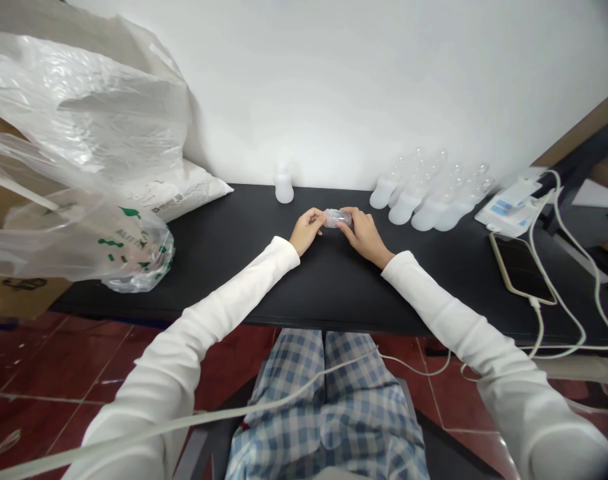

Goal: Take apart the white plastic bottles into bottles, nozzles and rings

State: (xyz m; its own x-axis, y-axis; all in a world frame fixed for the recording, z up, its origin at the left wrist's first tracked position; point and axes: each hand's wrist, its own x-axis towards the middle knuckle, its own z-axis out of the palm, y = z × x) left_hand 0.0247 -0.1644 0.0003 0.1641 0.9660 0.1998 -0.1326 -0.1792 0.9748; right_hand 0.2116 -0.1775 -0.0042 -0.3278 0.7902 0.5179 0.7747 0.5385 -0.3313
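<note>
Between my two hands, over the middle of the black table, lies a small clear plastic bottle top [339,218], on its side with a whitish end to the left. The fingertips of my left hand [307,229] are closed on that left end. My right hand [365,235] grips the clear right end with thumb and fingers. Fine details of the piece are too small to make out. Just beyond my hands, a milky white bottle [284,185] stands upright near the wall. To the right stands a group of similar white bottles [427,200] with clear domed tops.
A large white plastic sack [94,113] and a clear bag with green print [129,247] take up the left side. At the right are a white-and-blue package [511,208], a phone [521,267] and looping white cables [564,303]. The black table [304,293] meets a white wall.
</note>
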